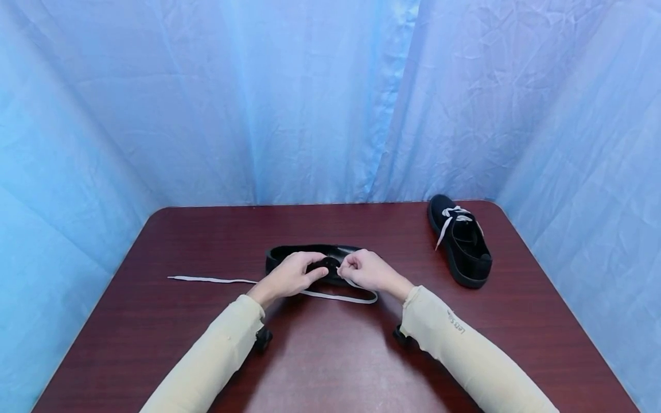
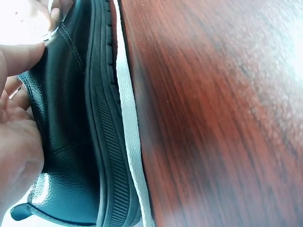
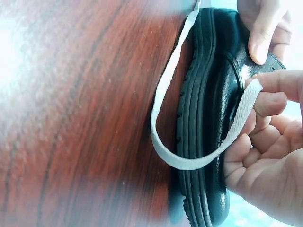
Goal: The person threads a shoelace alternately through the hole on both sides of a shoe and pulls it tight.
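While the black shoe (image 2: 71,113) lies crosswise before you, your curled left hand (image 1: 293,273) grips it, and your right hand (image 1: 370,270), nearer the toe (image 3: 215,201), pinches the lace (image 3: 184,163).

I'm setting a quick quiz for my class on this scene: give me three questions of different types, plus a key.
1. What does the right hand pinch? (a) a shoe's heel (b) a white lace (c) the curtain
2. True or false: the far-right shoe rests sole-down on the table.
3. Fill the gap: beyond the handled shoe, a lace tip lies toward the person's ____ side.

Key: 1. b; 2. true; 3. left.
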Demonstrator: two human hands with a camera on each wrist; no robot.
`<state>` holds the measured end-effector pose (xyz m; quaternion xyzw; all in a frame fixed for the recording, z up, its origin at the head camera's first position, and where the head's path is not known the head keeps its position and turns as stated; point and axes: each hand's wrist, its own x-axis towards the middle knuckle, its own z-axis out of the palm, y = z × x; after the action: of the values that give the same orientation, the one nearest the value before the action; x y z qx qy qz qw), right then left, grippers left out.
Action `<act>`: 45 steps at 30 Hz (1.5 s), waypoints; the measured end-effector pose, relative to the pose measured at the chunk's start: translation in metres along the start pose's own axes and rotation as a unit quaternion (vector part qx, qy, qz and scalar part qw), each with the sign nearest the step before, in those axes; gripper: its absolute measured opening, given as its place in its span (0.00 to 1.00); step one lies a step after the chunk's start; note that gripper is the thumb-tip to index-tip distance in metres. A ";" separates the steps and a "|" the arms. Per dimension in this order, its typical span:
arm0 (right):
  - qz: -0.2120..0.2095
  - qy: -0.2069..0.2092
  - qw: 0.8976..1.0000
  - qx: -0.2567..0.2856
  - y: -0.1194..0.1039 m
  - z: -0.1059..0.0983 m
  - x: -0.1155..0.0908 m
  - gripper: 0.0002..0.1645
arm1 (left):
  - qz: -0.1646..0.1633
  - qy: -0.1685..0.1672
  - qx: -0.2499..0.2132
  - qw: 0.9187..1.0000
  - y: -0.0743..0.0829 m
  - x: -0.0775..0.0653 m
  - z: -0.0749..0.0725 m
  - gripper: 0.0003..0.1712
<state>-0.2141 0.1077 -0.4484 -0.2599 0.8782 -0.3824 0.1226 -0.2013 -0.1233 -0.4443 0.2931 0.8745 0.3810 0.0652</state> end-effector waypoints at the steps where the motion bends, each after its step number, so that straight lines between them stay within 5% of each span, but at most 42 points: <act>1: 0.000 0.003 1.000 -0.001 -0.001 0.000 -0.001 0.12 | 0.002 -0.003 -0.003 1.000 0.000 0.000 -0.001 0.11; 9: -0.004 0.000 1.000 -0.005 0.003 -0.005 -0.001 0.11 | -0.044 -0.044 -0.013 0.998 0.007 0.006 -0.004 0.10; 15: -0.001 -0.026 1.000 -0.013 0.002 -0.009 0.000 0.11 | -0.045 -0.060 -0.027 0.997 0.008 0.009 -0.006 0.09; 29: -0.005 -0.017 1.000 -0.004 0.000 -0.004 -0.002 0.12 | -0.023 -0.015 -0.012 1.000 0.002 0.002 -0.003 0.09; 39: 0.008 0.034 0.999 -0.008 -0.001 0.000 -0.002 0.12 | -0.001 0.002 -0.037 0.999 0.001 0.003 0.000 0.03; 45: 0.002 0.010 1.000 0.014 0.006 -0.012 -0.006 0.10 | 0.020 0.007 -0.042 0.999 0.001 0.003 0.003 0.04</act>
<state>-0.2167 0.1219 -0.4446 -0.2525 0.8746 -0.3965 0.1186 -0.2025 -0.1193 -0.4455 0.3050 0.8519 0.4210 0.0636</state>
